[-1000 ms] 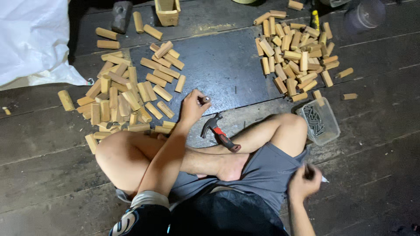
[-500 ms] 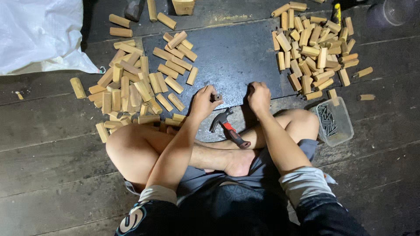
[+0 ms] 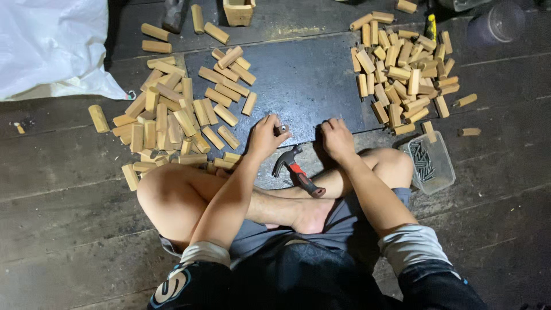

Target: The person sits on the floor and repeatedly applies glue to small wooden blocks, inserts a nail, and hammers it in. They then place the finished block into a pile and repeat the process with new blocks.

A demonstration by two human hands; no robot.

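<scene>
While left hand (image 3: 265,136) pinches small wooden peg (image 3: 282,130) at dark mat (image 3: 304,86) edge, right hand (image 3: 337,138) rests curled, apparently empty; hammer (image 3: 297,171) idle between. Positioning step; striking next needs hammer picked up.

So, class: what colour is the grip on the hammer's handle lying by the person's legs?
Red and black on the hammer, seen clearly in the head view.

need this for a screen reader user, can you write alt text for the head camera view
Seen from above, a person sits cross-legged on a dark plank floor, left hand pinching a small dark piece and right hand resting on a dark metal plate. A red-handled hammer lies by their legs, with piles of short wooden pegs on both sides and a clear tub of nails on the right.
</scene>
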